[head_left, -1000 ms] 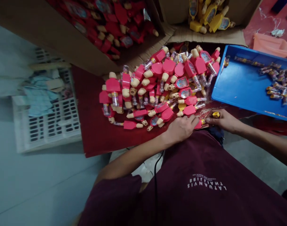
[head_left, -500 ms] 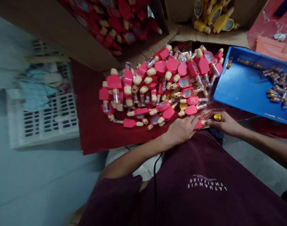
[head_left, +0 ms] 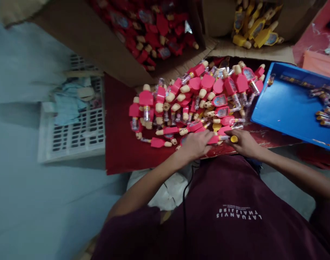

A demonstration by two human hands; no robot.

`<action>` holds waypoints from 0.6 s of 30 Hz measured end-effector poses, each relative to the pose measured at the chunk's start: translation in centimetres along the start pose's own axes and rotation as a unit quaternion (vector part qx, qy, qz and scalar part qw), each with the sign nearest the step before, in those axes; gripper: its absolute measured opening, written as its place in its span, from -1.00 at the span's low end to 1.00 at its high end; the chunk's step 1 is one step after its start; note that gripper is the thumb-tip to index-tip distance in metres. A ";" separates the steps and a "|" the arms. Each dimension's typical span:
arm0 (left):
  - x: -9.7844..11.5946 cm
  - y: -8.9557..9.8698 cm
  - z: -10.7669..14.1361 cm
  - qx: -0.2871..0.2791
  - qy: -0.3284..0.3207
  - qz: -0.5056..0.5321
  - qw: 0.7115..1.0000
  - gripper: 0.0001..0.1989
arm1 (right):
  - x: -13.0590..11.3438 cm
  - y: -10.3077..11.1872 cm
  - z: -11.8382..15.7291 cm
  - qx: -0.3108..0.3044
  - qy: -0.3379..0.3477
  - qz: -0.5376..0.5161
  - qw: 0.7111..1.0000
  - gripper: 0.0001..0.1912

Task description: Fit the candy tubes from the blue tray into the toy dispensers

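Note:
My left hand is closed around a pink plastic toy at the table's front edge. A clear tube sticks out of the toy toward my right hand. The fingers of my right hand are at the tube's end, and a round yellow cap shows among them. Whether the cap belongs to a longer piece is hidden. Just beyond both hands lies a heap of similar pink toys with beige knobs and clear tubes.
A blue tray at the right holds several small yellow-ended tubes. Behind the heap stand cardboard boxes, one with red toys, another with yellow ones. A white crate with a cloth is at the left.
Both hands have moved left along the table edge with the pink toy and the yellow cap, relative to the heap. The view has shifted too.

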State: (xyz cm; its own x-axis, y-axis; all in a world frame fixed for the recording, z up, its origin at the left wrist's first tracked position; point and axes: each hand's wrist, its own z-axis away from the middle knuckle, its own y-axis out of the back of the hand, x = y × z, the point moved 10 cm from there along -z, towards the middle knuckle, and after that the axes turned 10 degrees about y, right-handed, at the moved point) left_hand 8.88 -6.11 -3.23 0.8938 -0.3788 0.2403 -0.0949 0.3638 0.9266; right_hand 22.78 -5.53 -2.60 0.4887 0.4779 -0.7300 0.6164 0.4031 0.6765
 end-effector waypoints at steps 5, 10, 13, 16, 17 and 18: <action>-7.2 2.1 -2.5 0.068 0.121 -0.092 0.986 -0.63 | 7.1 5.0 1.9 0.140 -0.068 0.071 0.985 -0.52; -7.6 2.9 -4.9 0.073 0.110 -0.134 0.982 -0.63 | 18.8 15.5 11.9 0.243 -0.365 0.117 0.891 -0.57; -6.1 3.8 -5.4 0.105 0.085 -0.157 0.978 -0.64 | 22.1 21.2 17.4 0.279 -0.458 0.149 0.831 -0.56; -5.4 4.1 -5.9 0.113 0.084 -0.167 0.976 -0.63 | 23.3 24.7 21.3 0.303 -0.518 0.159 0.784 -0.56; -5.4 4.1 -6.0 0.113 0.085 -0.164 0.976 -0.62 | 23.4 25.3 22.0 0.309 -0.526 0.157 0.777 -0.56; -5.4 4.2 -6.0 0.113 0.083 -0.159 0.977 -0.61 | 23.3 25.5 22.2 0.313 -0.529 0.151 0.774 -0.57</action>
State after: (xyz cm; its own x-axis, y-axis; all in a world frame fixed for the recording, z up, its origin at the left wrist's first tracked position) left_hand 6.32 2.57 -2.41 0.9509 -0.2920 -0.1024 0.1212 0.0468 0.9915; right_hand 63.63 -1.41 -4.52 0.6972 -0.5635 -0.4431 0.3927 -0.2170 0.8937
